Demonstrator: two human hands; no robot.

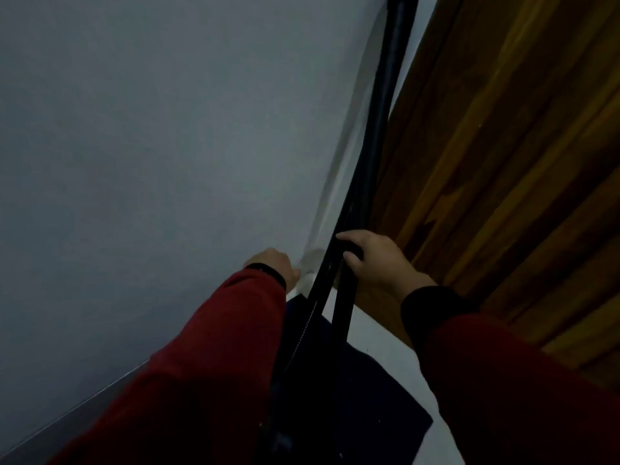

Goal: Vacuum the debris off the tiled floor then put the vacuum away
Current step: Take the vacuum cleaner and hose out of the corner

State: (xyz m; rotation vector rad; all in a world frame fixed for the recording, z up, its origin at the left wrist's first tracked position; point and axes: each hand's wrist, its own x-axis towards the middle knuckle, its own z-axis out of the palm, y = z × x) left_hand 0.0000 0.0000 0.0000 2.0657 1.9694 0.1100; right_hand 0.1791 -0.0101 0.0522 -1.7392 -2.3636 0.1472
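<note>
Vacuum's long black tube (385,105) leans in the corner between our grey wall (151,146) and wooden door (503,162); our right hand (372,260) curls around it, our left hand (278,266) beside looks closed.

Legible text: none found.
Vacuum tube (379,129): black, running from 6 o'clock up to 12 o'clock; no brand, label or number readable on it.
Wall (151,146): plain grey-white from 9 to 12 o'clock; no sign or marking.
Wooden door (510,146): bare grain at 3 o'clock; no plate, number or sticker.
Dark mat (375,397): at 6 o'clock; unmarked.
Picture condition: dim and blurred; small print, if any, cannot be made out.
</note>
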